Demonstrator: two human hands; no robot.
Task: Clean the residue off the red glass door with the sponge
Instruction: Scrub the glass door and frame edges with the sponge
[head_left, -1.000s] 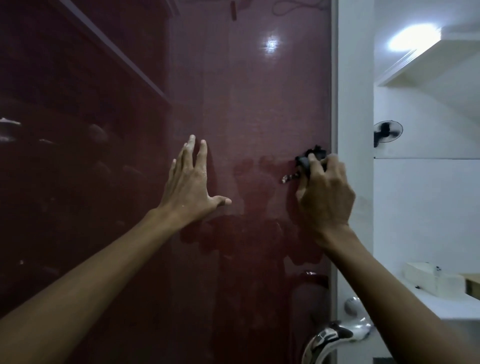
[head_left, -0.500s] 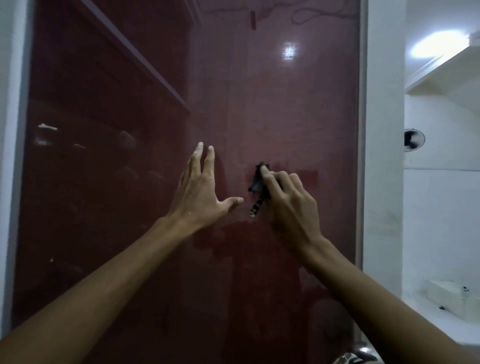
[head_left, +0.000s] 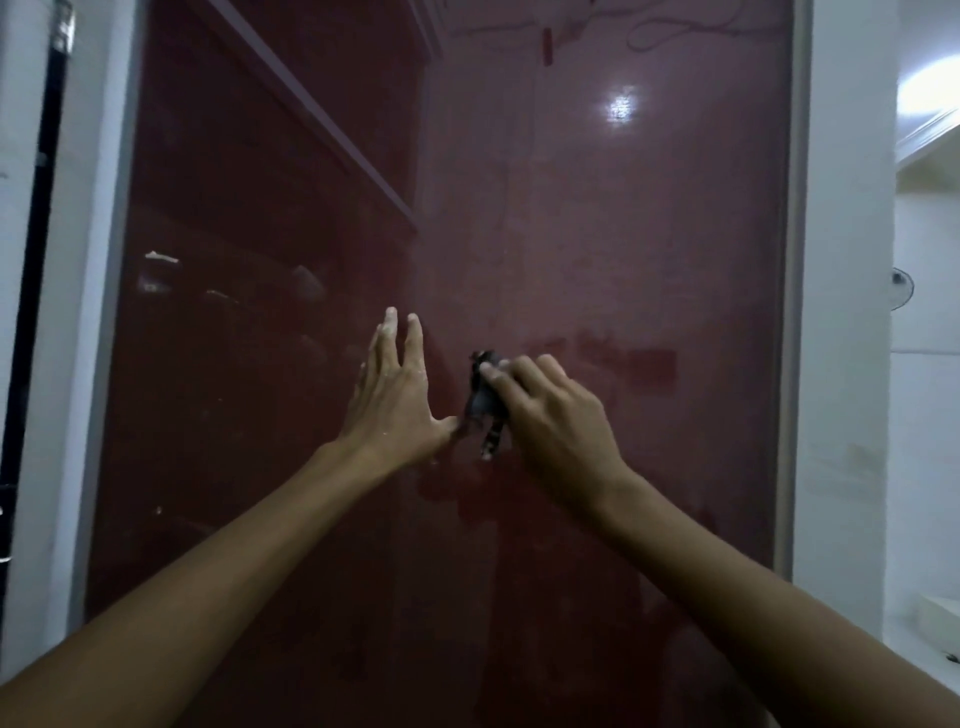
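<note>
Two bare forearms reach up from the bottom corners toward the tall, glossy dark-red glass door (head_left: 597, 234). The left hand (head_left: 397, 400) lies flat against the glass near mid-height, fingers straight and together, thumb spread out to the right; it holds nothing, and pale flecks cling to its fingertips. Just beside that thumb, the right hand (head_left: 550, 415) is curled around a small dark, crumpled sponge (head_left: 485, 397), fingers pressing it against the door's centre. A mottled tail of the sponge hangs below the grip. To the right of the sponge, a band of deeper, clearer red crosses the glass toward the door's right edge, while the surface above it looks hazy and dull. A bright spot of light glints in the upper right part of the pane. A pale grey frame (head_left: 792, 312) borders the door's right edge, with a white wall (head_left: 847, 364) beyond it. At the left edge stands a white jamb (head_left: 88, 260).
</note>
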